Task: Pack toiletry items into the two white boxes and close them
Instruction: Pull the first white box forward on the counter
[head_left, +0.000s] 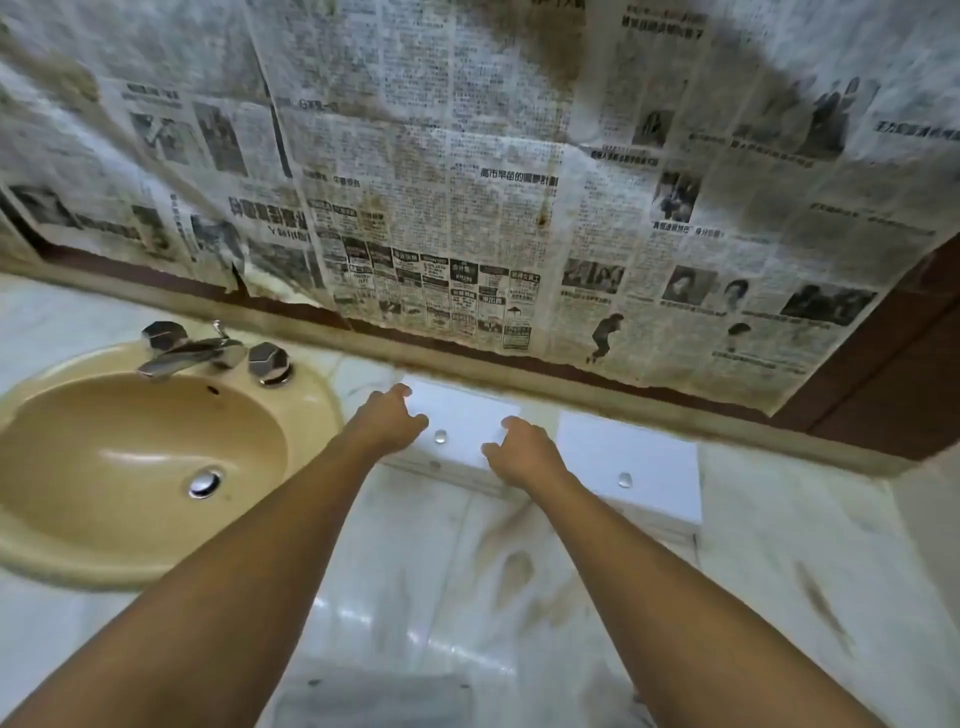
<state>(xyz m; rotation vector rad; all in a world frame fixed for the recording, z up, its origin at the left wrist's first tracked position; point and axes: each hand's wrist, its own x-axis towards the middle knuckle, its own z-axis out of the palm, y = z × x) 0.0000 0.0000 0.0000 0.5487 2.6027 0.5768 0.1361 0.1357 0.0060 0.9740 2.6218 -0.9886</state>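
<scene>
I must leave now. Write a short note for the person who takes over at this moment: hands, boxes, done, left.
Left hand: on the left edge of the left box, fingers curled on its lid.
Right hand: on the same lid's right edge.
Right box: beside it at the wall, lid down, untouched.
Done: both lids look down; no toiletries lie outside.
Left: press the left lid fully shut, check both.

A bathroom: beige sink (47, 415), chrome tap (187, 353), marble counter (779, 519), newspaper-covered wall (467, 182).
</scene>
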